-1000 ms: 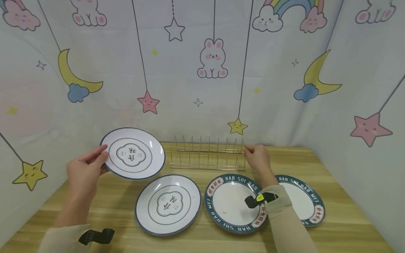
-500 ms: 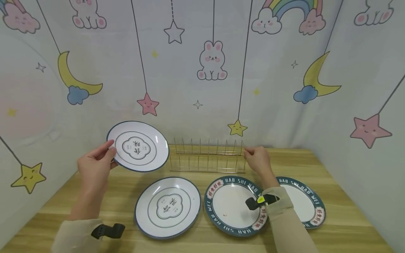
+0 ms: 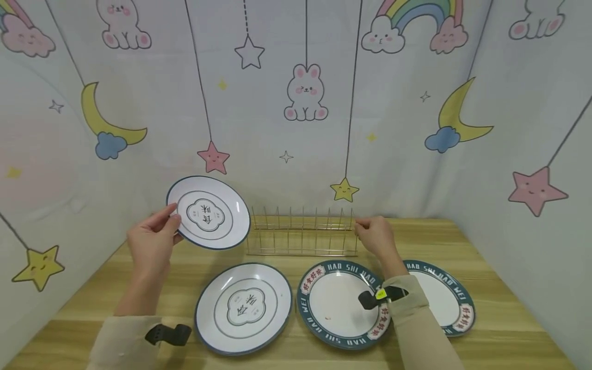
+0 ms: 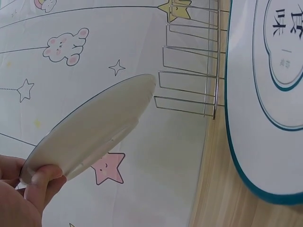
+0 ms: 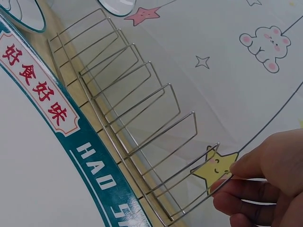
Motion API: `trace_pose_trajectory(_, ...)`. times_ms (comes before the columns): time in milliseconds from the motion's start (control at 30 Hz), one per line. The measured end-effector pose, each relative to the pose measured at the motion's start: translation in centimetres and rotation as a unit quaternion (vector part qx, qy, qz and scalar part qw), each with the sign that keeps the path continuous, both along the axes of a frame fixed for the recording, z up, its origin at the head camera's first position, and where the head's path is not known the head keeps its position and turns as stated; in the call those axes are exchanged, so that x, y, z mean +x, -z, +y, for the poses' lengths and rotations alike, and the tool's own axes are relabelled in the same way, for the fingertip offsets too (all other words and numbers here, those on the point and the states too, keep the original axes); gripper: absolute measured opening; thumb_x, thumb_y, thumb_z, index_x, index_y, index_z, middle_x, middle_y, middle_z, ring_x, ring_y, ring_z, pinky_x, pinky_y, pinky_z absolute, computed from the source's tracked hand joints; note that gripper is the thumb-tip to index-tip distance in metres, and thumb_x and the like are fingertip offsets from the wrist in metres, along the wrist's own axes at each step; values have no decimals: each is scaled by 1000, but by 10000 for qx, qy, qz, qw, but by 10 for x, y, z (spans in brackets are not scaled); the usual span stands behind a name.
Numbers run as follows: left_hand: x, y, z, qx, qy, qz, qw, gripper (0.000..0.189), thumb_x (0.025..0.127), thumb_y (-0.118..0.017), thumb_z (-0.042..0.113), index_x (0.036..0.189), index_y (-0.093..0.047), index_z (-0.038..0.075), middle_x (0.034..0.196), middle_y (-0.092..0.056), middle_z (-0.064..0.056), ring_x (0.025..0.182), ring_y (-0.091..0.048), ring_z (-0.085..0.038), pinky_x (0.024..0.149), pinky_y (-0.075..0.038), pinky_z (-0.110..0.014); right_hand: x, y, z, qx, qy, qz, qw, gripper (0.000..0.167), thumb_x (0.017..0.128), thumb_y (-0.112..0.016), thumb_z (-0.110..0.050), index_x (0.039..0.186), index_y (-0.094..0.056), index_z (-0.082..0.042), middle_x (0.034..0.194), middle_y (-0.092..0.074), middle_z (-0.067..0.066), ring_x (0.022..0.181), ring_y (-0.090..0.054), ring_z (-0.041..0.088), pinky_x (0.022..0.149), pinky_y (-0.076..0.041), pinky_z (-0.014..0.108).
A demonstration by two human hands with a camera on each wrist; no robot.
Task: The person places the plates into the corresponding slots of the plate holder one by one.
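Note:
My left hand (image 3: 150, 241) pinches the left rim of a white, blue-edged plate (image 3: 210, 231), thumb on its face. The plate is raised, tilted, just left of a wire dish rack (image 3: 300, 255). From the left wrist view, the underside of the held plate (image 4: 94, 123) shows, its far edge close to the rack's end loops. My right hand (image 3: 375, 236) is at the rack's right end; in the right wrist view its thumb and fingers (image 5: 251, 163) pinch the end wire. No plate stands in the rack's slots.
A second blue-edged plate (image 3: 245, 326) lies on the wooden table (image 3: 504, 329) in front of the rack. Right of it lies a green-rimmed plate (image 3: 333, 324); another green-rimmed plate (image 3: 444, 298) is partly hidden by the right forearm. A patterned curtain (image 3: 259, 113) hangs behind.
My left hand has carried the raised plate rightward and slightly up, closer to the rack's left end. My right hand stays at the rack's right end. The head view has shifted slightly.

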State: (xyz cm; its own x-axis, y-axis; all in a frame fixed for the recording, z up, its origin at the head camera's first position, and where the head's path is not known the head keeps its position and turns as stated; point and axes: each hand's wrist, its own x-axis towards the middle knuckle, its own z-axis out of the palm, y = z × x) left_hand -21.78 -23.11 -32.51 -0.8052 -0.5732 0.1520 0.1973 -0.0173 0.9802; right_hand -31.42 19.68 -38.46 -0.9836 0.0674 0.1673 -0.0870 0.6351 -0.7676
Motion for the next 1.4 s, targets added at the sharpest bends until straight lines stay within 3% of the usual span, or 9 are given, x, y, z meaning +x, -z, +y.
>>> trace_pose_trajectory(700,-13,-3,18,-92,375,57,9992,37,94,-66,6,131,-65,14,140,-54,-17,107,-66,-21,78,-56,-22,1,-3,-1,-75,-55,-107,9999,24,98,-60,-16,113,-74,-3,88,-69,10,79,-56,23,58,-45,29)
trace_pose_trajectory(967,-18,-6,25,-363,458,136,9982,36,94,-66,7,129,-66,13,139,-56,-16,106,-67,-23,76,-56,-21,0,-4,1,-66,-107,-49,9999,22,98,-60,-17,102,-77,-4,82,-66,9,76,-55,24,56,-43,30)
trace_pose_trajectory(1167,-19,-9,31,-687,541,129,9961,32,94,-66,8,126,-69,9,135,-59,-16,96,-70,-17,76,-57,-20,0,-2,2,-155,-89,-127,9998,23,98,-61,-16,110,-75,-4,85,-67,10,77,-55,24,56,-42,29)
trace_pose_trajectory(1400,-22,-10,41,-1049,547,175,9928,29,94,-67,11,123,-71,10,138,-58,-10,101,-68,-19,74,-57,-18,0,-2,3,-121,-101,-117,9998,24,98,-60,-15,112,-75,-3,85,-67,10,77,-55,23,55,-42,29)
